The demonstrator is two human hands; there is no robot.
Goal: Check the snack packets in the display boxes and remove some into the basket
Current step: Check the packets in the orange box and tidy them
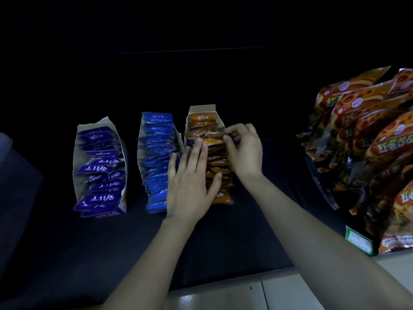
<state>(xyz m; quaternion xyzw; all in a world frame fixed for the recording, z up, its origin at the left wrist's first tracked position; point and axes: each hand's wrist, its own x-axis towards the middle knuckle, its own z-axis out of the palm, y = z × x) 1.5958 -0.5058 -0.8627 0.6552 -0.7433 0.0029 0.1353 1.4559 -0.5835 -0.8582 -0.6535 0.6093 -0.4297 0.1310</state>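
Observation:
Three open cardboard display boxes stand side by side on a dark shelf. The left box (77, 153) holds purple packets (101, 168), the middle box (140, 139) blue packets (156, 139), the right box (202, 108) orange packets (218, 163). My left hand (190, 184) lies flat with straight fingers on the orange row, its fingertips at a raised orange packet (212, 142). My right hand (244, 151) pinches the right edge of that same packet between thumb and fingers. No basket is in view.
Large orange-red snack bags (362, 135) hang in overlapping rows at the right, with a green price tag (358, 240) below them. The shelf's pale front edge (223, 291) runs along the bottom. The surroundings are very dark.

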